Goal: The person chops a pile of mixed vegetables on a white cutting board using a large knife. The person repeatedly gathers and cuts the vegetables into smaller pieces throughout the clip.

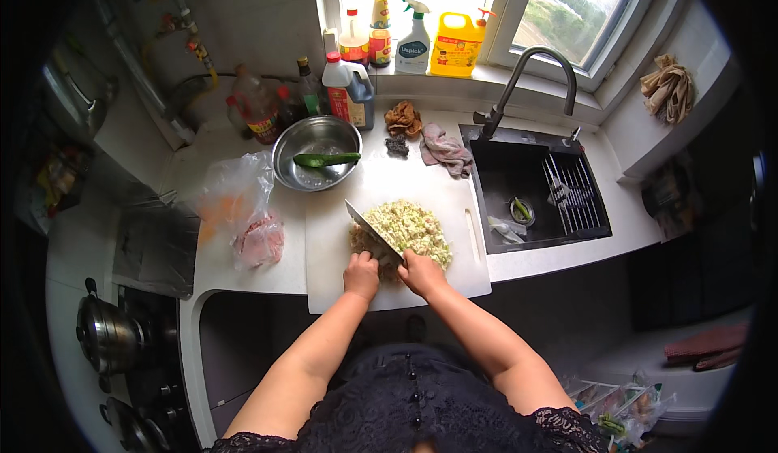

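Observation:
A heap of finely chopped pale green vegetable (417,226) lies on the white cutting board (328,218). My right hand (423,275) is closed round the handle of a cleaver (374,232). The broad blade points away and to the left, across the left part of the heap. At the near left edge of the heap is my left hand (361,276), its fingers curled in beside the blade. Whatever those fingertips hold or press is hidden.
Behind the board stands a steel bowl (296,141) holding a green cucumber. A plastic bag of raw meat (259,241) lies to the left. The black sink (498,169) is at the right, a crumpled cloth (446,151) beside it. Bottles line the sill and back corner.

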The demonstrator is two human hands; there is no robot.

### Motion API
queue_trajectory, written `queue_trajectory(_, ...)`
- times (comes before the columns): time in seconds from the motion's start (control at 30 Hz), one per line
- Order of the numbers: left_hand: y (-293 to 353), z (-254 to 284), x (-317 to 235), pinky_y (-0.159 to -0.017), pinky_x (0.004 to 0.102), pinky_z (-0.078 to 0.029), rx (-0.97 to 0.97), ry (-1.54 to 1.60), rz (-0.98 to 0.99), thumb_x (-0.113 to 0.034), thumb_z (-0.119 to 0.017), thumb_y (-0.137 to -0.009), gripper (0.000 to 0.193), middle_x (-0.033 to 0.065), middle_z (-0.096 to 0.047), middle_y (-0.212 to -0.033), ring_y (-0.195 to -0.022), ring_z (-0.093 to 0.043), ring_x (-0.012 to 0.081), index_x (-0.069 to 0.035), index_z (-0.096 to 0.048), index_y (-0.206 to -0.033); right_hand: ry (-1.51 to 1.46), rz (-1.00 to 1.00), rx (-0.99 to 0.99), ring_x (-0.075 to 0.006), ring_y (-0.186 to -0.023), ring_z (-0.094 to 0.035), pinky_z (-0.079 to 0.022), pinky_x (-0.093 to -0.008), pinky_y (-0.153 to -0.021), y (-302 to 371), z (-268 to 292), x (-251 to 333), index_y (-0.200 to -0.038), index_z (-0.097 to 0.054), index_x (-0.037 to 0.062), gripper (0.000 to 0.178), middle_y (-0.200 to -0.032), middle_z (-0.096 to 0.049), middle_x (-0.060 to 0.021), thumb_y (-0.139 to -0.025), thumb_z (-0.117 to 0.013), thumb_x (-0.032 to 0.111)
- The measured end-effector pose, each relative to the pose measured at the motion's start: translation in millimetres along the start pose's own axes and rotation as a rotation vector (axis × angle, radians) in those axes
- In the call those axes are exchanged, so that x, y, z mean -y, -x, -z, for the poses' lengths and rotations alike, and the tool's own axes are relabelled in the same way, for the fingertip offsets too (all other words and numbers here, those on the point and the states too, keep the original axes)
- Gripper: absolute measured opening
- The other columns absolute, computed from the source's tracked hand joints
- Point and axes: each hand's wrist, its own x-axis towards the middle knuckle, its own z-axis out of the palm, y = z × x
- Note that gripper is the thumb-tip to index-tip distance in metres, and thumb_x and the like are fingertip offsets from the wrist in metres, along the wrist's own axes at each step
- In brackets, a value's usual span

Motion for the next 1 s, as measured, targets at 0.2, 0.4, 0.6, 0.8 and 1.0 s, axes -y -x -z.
queue_trajectory(0.2, 0, -5, 3, -0.07, 0.0376, -0.051, -0.02, 0.034, 0.033, -0.011, -0.061, -0.071, 0.005, 0.0043, -0.06, -0.089, -0.087, -0.057, 0.0265, -0.01, -0.066, -0.069, -0.091, 0.035, -0.086, -0.0401, -0.076, -0.06, -0.047, -0.0496, -0.069, 0, 15, 17, -0.089, -0.053, 0.0061, 0.022, -0.077, -0.063, -0.0194, -0.081, -0.055, 0.026)
queue_trajectory(0.4, 1, -11, 8, -0.072, 0.0373, -0.05, -0.074, 0.062, -0.039, -0.013, -0.064, -0.072, 0.004, 0.0066, -0.06, -0.09, -0.085, -0.057, 0.0274, -0.009, -0.066, -0.07, 0.001, 0.018, -0.022, -0.0402, -0.076, -0.06, -0.046, -0.05, -0.069, -3, 13, 3, -0.088, -0.052, 0.0063, 0.022, -0.077, -0.063, -0.0197, -0.081, -0.056, 0.027)
queue_trajectory(0.6, 2, -12, 9, -0.071, 0.0389, -0.051, -0.043, 0.057, -0.001, -0.015, -0.067, -0.07, 0.007, 0.0065, -0.06, -0.091, -0.087, -0.057, 0.0283, -0.009, -0.065, -0.071, 0.05, 0.014, -0.011, -0.0394, -0.076, -0.061, -0.047, -0.0494, -0.069, 2, 1, 4, -0.088, -0.053, 0.006, 0.023, -0.077, -0.063, -0.0187, -0.081, -0.057, 0.028)
queue_trajectory(0.8, 5, -8, 9, -0.071, 0.0392, -0.05, -0.027, 0.145, 0.027, -0.013, -0.066, -0.071, 0.003, 0.0067, -0.058, -0.087, -0.087, -0.057, 0.0284, -0.01, -0.066, -0.07, -0.043, 0.045, -0.046, -0.0385, -0.077, -0.061, -0.048, -0.0477, -0.069, 1, 13, 12, -0.089, -0.053, 0.0058, 0.022, -0.077, -0.063, -0.0183, -0.081, -0.057, 0.026)
queue_trajectory(1.0, 2, -6, 6, -0.072, 0.0381, -0.051, -0.088, 0.137, -0.048, -0.009, -0.058, -0.071, 0.007, 0.0062, -0.057, -0.089, -0.086, -0.055, 0.0277, -0.009, -0.064, -0.069, 0.016, 0.006, 0.014, -0.0392, -0.075, -0.06, -0.046, -0.0489, -0.068, -7, -3, -8, -0.088, -0.051, 0.0053, 0.022, -0.076, -0.062, -0.019, -0.082, -0.055, 0.026)
